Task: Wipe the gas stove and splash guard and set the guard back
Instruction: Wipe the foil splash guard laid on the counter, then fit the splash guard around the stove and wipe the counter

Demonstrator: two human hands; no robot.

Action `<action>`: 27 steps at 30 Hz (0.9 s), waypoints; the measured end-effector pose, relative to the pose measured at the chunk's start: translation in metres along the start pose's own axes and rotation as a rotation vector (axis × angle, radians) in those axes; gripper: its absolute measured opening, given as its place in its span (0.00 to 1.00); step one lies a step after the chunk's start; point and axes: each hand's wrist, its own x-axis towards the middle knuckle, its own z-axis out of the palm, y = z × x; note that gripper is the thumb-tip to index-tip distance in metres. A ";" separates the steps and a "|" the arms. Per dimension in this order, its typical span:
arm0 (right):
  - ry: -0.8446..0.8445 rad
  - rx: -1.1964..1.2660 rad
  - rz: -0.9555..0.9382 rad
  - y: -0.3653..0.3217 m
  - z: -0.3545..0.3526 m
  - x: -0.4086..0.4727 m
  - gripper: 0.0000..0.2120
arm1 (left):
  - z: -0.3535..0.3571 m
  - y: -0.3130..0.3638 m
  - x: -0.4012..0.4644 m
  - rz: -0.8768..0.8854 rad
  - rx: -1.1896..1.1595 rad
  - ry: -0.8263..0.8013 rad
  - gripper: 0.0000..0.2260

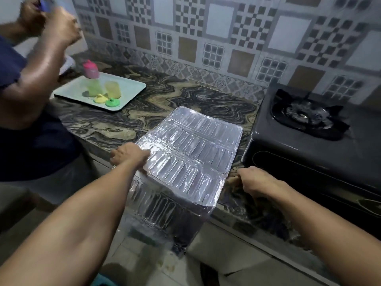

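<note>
The foil splash guard lies flat on the marbled counter, its near panel folded down over the counter's front edge. My left hand grips the guard's left edge. My right hand rests on the counter just right of the guard, fingers closed on a small brownish cloth whose tip shows by my knuckles. The dark gas stove stands at the right, its burner at the back, apart from the guard.
A pale tray with small bottles and coloured caps sits at the back left. Another person's arm and hands reach up at the far left. A patterned tile wall backs the counter.
</note>
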 end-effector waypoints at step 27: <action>0.524 -0.149 -0.396 -0.097 -0.272 0.085 0.03 | -0.211 0.078 -0.055 0.701 -0.258 0.157 0.14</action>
